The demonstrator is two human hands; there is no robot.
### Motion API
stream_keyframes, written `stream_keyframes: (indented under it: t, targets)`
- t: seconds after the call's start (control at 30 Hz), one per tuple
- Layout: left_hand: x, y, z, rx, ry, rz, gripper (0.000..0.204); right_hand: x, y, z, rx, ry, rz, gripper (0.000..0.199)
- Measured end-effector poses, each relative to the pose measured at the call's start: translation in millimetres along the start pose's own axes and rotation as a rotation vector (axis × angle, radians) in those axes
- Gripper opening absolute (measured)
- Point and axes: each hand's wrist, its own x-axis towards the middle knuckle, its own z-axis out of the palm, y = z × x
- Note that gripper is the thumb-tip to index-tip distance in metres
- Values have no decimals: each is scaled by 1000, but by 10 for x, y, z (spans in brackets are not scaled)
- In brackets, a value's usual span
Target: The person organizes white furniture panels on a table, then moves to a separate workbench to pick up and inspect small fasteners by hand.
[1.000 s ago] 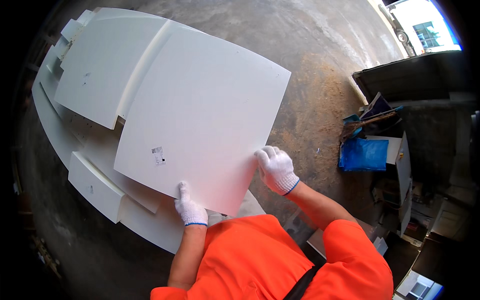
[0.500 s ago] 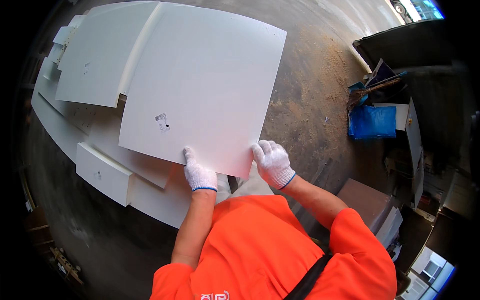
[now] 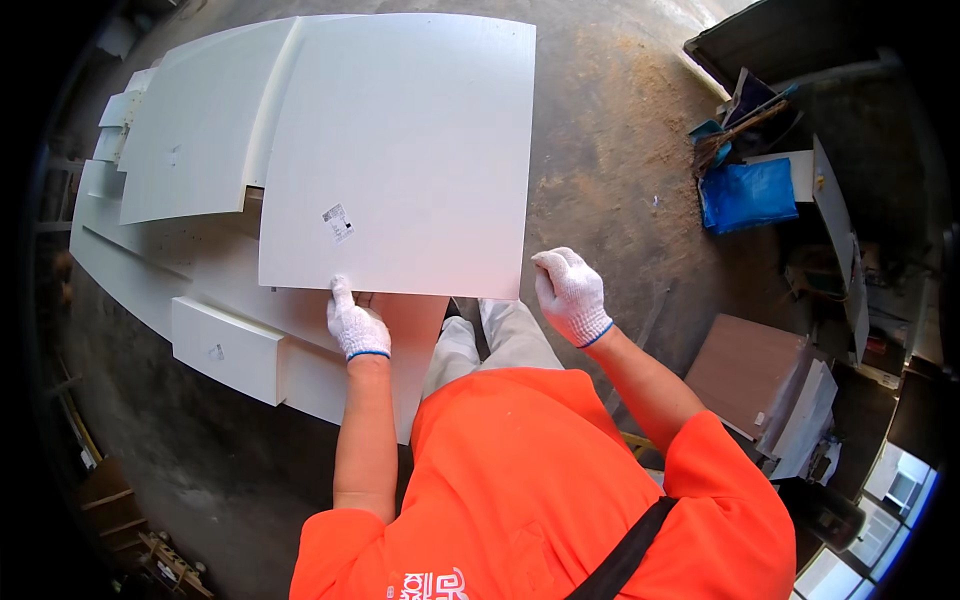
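Now — white panel [image 3: 400, 150], mid-frame
My left hand [image 3: 355, 322] pinches its lower edge; right hand [image 3: 570, 293] curled loosely, holding nothing.

We've got a big white panel [image 3: 405, 150] here, smooth matt laminate by the look of it, same finish on the boards [image 3: 190, 140] stacked under it. Our gloves [image 3: 572, 295] are white knit cotton. The floor [image 3: 610, 170] is rough, dusty concrete, and the blue bag [image 3: 748, 193] looks like shiny plastic.
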Motion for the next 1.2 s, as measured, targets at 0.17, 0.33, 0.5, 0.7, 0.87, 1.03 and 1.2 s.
stream_keyframes:
  t: [0.17, 0.33, 0.5, 0.7, 0.87, 1.03, 1.2]
  targets:
    - [61, 270, -269, 129, -151, 15, 28, -245, -211, 101, -117, -166, -183, 13]
    - [-404, 0, -214, 54, -174, -85, 22, -583, -55, 84, 485, -152, 647, 14]
    - [0, 484, -455, 242, 23, 100, 35, -236, 117, -255, 1201, -133, 1235, 21]
    - [673, 1087, 112, 724, -197, 105, 38, -183, 360, -84, 1226, -31, 1236, 21]
    - [445, 754, 195, 794, 16, 367, 39, -134, 597, -116, 1219, -44, 1249, 8]
    - [73, 531, -1, 610, 169, 375, 37, 434, 652, -218, 1165, -105, 1141, 9]
    - [-352, 196, 230, 371, 293, 265, 33, 1382, 1267, 1, 1206, -241, 956, 18]
